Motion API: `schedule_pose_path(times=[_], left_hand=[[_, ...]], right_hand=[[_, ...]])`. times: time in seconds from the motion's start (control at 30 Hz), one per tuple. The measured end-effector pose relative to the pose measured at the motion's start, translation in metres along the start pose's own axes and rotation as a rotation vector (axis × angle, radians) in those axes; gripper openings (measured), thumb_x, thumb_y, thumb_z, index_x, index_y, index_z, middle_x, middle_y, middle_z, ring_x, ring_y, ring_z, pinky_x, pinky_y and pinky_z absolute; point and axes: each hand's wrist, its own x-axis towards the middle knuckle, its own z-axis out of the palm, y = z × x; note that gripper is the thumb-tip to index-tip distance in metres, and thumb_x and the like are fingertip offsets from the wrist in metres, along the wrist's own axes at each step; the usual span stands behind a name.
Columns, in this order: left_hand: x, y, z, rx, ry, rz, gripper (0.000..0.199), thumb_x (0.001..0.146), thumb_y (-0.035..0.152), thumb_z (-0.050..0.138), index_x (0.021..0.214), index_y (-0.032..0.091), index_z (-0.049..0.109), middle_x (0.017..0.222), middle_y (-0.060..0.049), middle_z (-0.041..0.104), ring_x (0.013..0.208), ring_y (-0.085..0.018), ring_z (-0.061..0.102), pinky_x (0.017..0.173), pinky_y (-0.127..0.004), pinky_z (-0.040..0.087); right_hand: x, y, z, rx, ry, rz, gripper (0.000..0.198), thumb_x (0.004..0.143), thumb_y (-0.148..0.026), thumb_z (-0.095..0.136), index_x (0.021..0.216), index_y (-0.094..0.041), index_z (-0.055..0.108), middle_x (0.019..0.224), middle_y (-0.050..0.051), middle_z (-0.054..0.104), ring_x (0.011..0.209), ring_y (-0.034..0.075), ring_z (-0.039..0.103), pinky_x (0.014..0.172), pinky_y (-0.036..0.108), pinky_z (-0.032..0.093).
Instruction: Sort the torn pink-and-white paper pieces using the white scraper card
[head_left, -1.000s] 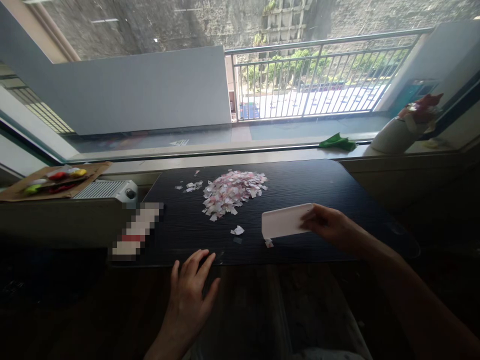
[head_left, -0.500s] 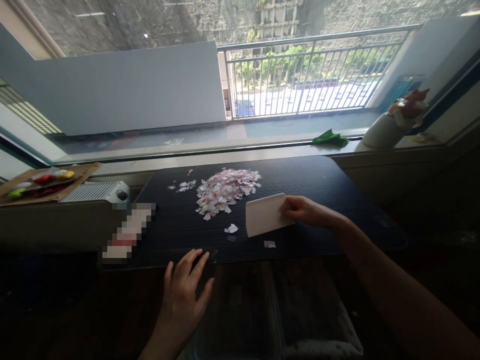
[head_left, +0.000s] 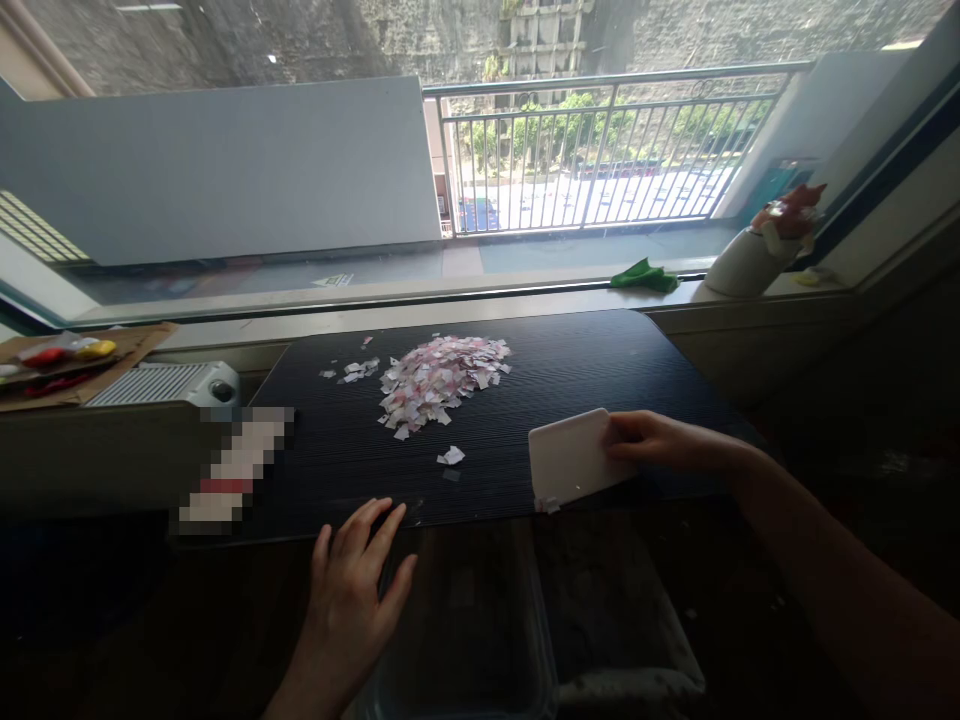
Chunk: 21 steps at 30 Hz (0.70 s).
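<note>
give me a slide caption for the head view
Right hand holds white scraper at dark table edge, paper scraps piled beyond.

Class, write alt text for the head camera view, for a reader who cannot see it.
A right hand holds a white scraper on edge on a dark table, near a pile of paper scraps. The left hand rests flat at the table's near edge, fingers spread, holding nothing.

Looks like an upper-floor room in a flat or dorm, by a big window. Dark wood-grain worktop pushed against the window sill. Balcony railing outside, trees and street below it. Heater off the worktop's left edge, green cloth on the sill past the far right corner. Homely clutter, no shop or lab gear.
</note>
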Motion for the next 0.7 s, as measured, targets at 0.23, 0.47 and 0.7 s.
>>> schedule_pose_path(times=[0.23, 0.47, 0.7], left_hand=[[-0.001, -0.001, 0.002, 0.012, -0.003, 0.007, 0.039, 0.090, 0.029, 0.040, 0.125, 0.019, 0.054, 0.128, -0.013, 0.056, 0.120, -0.028, 0.051, 0.107, -0.059, 0.025], [-0.001, -0.006, 0.000, 0.035, -0.093, 0.026, 0.042, 0.089, 0.028, 0.046, 0.130, 0.023, 0.051, 0.131, -0.012, 0.056, 0.122, -0.027, 0.050, 0.108, -0.059, 0.028], [0.002, 0.003, -0.009, 0.020, -0.142, -0.008, 0.041, 0.088, 0.022, 0.046, 0.129, 0.022, 0.050, 0.132, -0.013, 0.055, 0.124, -0.027, 0.049, 0.106, -0.062, 0.029]], right_hand=[[-0.035, -0.001, -0.007, 0.013, 0.135, 0.054, 0.038, 0.066, -0.054, 0.070, 0.072, -0.018, 0.060, 0.073, 0.002, 0.064, 0.071, 0.019, 0.059, 0.067, 0.029, 0.048], [-0.027, -0.010, 0.025, -0.031, 0.370, -0.045, 0.041, 0.069, -0.060, 0.068, 0.077, -0.020, 0.063, 0.076, 0.004, 0.069, 0.074, 0.022, 0.063, 0.069, 0.033, 0.051], [0.019, -0.018, 0.088, -0.051, 0.446, -0.127, 0.024, 0.079, -0.045, 0.059, 0.086, -0.022, 0.063, 0.082, 0.005, 0.072, 0.077, 0.023, 0.065, 0.072, 0.037, 0.050]])
